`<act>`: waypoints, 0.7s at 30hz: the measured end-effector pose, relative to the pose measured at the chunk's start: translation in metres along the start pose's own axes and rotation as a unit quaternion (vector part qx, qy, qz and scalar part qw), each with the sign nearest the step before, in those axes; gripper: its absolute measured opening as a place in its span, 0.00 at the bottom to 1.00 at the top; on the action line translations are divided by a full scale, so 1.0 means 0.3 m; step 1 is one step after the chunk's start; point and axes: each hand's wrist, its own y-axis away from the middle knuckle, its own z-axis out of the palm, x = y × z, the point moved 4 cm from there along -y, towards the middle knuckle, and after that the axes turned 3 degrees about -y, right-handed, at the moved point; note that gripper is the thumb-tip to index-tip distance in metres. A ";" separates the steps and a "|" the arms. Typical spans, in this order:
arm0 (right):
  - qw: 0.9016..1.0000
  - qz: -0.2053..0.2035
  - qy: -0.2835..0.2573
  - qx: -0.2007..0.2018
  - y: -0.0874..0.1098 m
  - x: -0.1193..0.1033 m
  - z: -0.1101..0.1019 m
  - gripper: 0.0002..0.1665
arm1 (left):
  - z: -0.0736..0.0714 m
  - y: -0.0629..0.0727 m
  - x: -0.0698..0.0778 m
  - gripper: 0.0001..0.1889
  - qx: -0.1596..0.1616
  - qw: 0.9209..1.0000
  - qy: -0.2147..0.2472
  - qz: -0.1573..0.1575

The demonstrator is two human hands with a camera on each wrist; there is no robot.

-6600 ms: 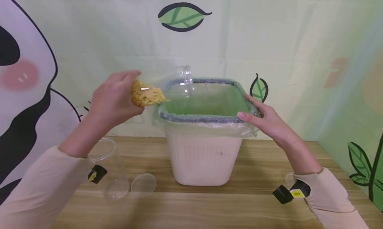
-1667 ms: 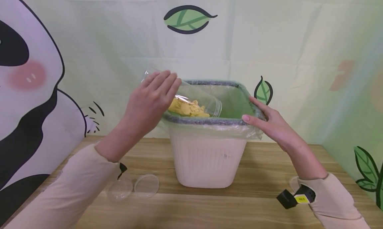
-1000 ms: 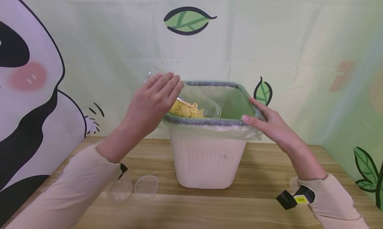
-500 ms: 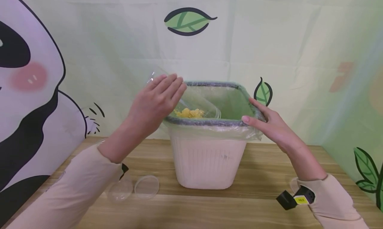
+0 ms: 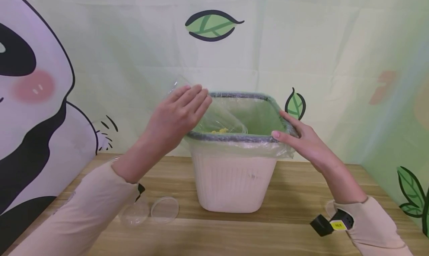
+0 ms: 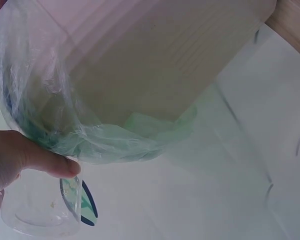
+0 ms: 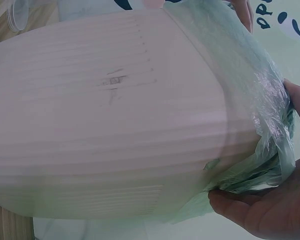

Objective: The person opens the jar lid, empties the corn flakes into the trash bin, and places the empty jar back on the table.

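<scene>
My left hand [image 5: 177, 114] grips a clear plastic jar [image 6: 40, 210] near its base. The jar tilts mouth-down into the opening of a white ribbed bin [image 5: 234, 181], its threaded mouth inside the rim. A few yellow crumbly pieces [image 5: 220, 130] show near the jar's mouth; the bin's front rim hides what lies lower. A thin green bag [image 5: 248, 112] lines the bin and folds over its rim. My right hand [image 5: 306, 142] holds the rim at the right corner, thumb in front and fingers behind, pinching the bag's folded edge in the right wrist view.
On the wooden table [image 5: 218, 237] left of the bin, another clear jar [image 5: 134, 213] stands partly behind my left sleeve. Beside it lies a round translucent lid [image 5: 165, 210]. Another clear round piece [image 5: 330, 208] is partly hidden by my right wrist camera. A printed cloth [image 5: 134, 36] hangs behind.
My left hand has brought the jar from the bin's left side into its opening and tipped it steeper. The yellow pieces seen in the jar have dwindled to few. My right hand stays put.
</scene>
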 end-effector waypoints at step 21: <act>1.000 -0.001 0.003 0.002 0.001 0.003 -0.001 0.44 | 0.000 -0.005 0.011 0.21 -0.005 1.000 -0.019 0.015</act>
